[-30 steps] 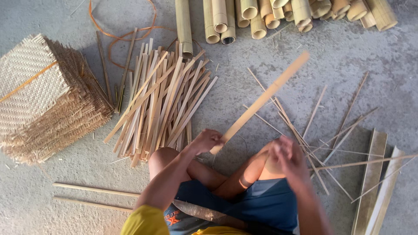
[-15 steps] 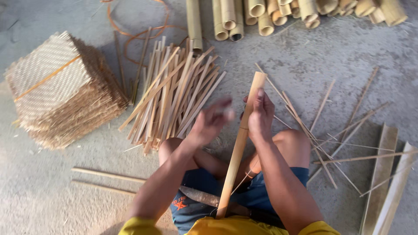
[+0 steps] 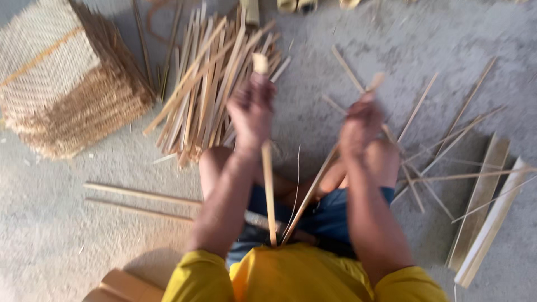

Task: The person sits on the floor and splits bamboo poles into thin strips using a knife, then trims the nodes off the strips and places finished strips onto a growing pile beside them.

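Observation:
I sit on a concrete floor with my knees up. My left hand [image 3: 251,114] grips one half of a split bamboo strip [image 3: 268,184], which runs from above the fist down to my lap. My right hand [image 3: 361,123] grips the other half [image 3: 313,193], which slants down to the same spot near my waist. The two halves spread apart in a V. Both hands are blurred by motion. A long dark blade [image 3: 260,219] lies across my lap behind the strips.
A heap of split bamboo strips [image 3: 210,84] lies ahead on the left. A stack of woven mats [image 3: 61,84] sits at far left. Thin slivers [image 3: 442,140] scatter on the right beside flat planks [image 3: 484,207]. Two sticks [image 3: 140,198] lie at left.
The single bamboo strip held upright before me has been pulled apart into two halves, my hands moving away from each other. The view has shifted closer and downward.

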### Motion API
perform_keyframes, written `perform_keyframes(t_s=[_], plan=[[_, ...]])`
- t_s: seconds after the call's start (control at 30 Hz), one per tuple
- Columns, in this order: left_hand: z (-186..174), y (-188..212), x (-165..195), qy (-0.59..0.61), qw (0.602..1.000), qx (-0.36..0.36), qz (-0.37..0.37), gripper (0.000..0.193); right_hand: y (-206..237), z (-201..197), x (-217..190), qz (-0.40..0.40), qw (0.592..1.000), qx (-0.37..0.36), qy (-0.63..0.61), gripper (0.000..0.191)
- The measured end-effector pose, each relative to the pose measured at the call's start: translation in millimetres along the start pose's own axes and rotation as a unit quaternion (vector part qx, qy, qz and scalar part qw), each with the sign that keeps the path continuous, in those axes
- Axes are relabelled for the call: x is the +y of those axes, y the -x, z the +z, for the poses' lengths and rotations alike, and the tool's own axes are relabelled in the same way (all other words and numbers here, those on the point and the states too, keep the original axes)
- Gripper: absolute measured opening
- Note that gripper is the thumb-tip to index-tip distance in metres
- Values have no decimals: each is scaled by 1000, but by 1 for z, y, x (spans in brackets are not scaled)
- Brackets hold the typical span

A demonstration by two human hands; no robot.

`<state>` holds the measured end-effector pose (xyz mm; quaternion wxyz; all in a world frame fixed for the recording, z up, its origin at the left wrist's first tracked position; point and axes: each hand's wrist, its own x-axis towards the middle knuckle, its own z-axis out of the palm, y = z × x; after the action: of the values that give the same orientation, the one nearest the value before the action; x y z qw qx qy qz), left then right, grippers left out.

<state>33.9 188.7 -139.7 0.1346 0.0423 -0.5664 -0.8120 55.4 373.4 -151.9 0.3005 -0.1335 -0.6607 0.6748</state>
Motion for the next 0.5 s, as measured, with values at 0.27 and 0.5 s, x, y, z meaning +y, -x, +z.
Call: perform_keyframes(t_s=[0.27, 0.5], plan=[[-67, 104, -24, -79, 940, -197, -268, 20, 30, -43, 33, 285, 931, -197, -114, 23], [-114, 100, -13, -365, 903, -120, -192, 23, 23, -56, 38, 298, 936, -107, -152, 28]])
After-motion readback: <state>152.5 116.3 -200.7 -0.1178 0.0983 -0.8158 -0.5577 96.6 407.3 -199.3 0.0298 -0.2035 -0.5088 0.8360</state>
